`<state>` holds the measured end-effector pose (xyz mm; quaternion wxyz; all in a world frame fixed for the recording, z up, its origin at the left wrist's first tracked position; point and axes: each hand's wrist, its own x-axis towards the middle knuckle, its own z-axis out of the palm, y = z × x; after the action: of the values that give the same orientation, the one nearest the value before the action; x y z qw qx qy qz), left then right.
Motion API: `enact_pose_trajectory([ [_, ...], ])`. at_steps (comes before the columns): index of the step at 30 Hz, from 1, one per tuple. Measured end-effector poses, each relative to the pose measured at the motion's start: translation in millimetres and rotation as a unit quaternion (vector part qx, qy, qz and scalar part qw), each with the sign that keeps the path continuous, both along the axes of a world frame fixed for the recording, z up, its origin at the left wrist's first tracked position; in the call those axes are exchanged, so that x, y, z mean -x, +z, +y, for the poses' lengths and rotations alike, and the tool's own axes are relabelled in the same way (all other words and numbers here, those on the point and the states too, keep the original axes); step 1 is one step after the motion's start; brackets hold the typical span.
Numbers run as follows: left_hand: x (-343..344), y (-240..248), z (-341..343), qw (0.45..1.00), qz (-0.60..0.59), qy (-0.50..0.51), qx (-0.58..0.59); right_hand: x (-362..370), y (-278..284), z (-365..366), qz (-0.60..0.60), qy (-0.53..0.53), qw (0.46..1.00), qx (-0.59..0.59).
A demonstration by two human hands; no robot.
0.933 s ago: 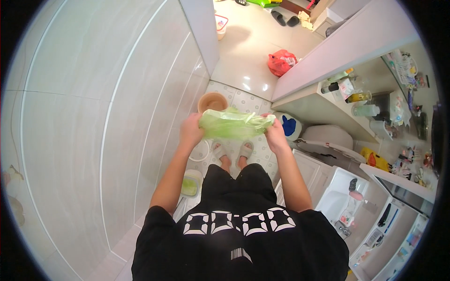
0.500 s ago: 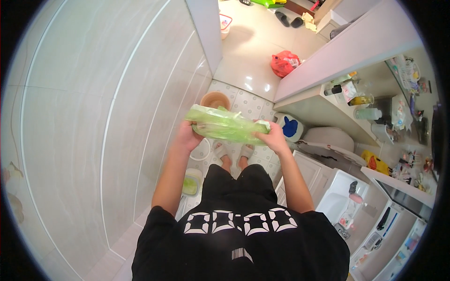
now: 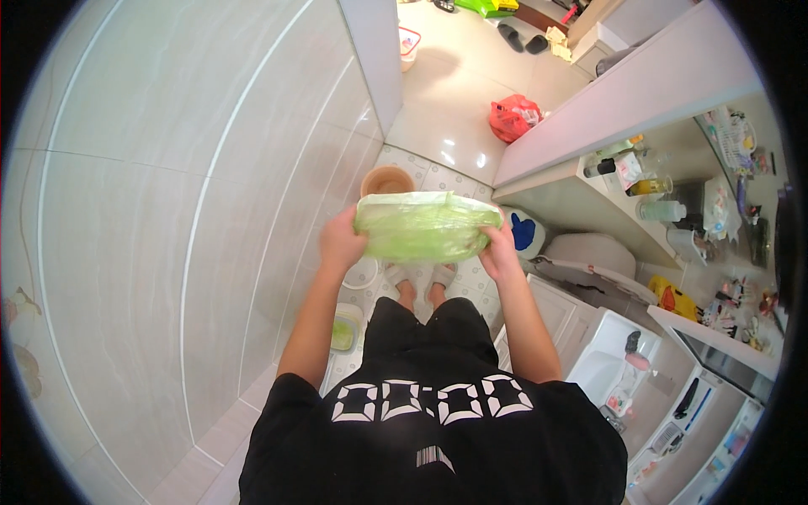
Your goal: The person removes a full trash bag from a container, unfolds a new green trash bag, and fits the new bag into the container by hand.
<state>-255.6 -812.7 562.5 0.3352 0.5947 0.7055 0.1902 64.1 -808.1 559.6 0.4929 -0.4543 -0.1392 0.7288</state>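
A light green, see-through plastic bag [image 3: 425,231] with a whitish band along its far edge is stretched between my hands. It is held in front of me, above my slippers. My left hand [image 3: 343,240] grips its left end, its fingers partly hidden behind the plastic. At the right end, my right hand [image 3: 498,244] closes on the bag with the thumb on the near side. Whether anything is inside the bag, I cannot tell.
Beyond the bag stands an orange-brown bucket [image 3: 387,180]. A white round tub [image 3: 362,273] and a small bin with green inside [image 3: 343,330] are by the left wall. A toilet, a cluttered counter and a white sink [image 3: 606,341] line the right. A red bag [image 3: 513,118] lies past the doorway.
The bag has levelled out and shifted slightly right, showing a broader side. My left hand has moved a little right, and my right hand has risen to the bag's upper right corner.
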Motion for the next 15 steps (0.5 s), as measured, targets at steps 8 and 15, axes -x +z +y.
enact_pose_trajectory([
  [8,-25,5,-10,0.886,-0.434,0.062,0.151,4,4,2,-0.253,-0.046,0.96,-0.111],
  [15,-30,0,-2,0.945,-0.294,0.143,0.027,-24,-15,13,-0.335,-0.031,0.937,-0.097],
])
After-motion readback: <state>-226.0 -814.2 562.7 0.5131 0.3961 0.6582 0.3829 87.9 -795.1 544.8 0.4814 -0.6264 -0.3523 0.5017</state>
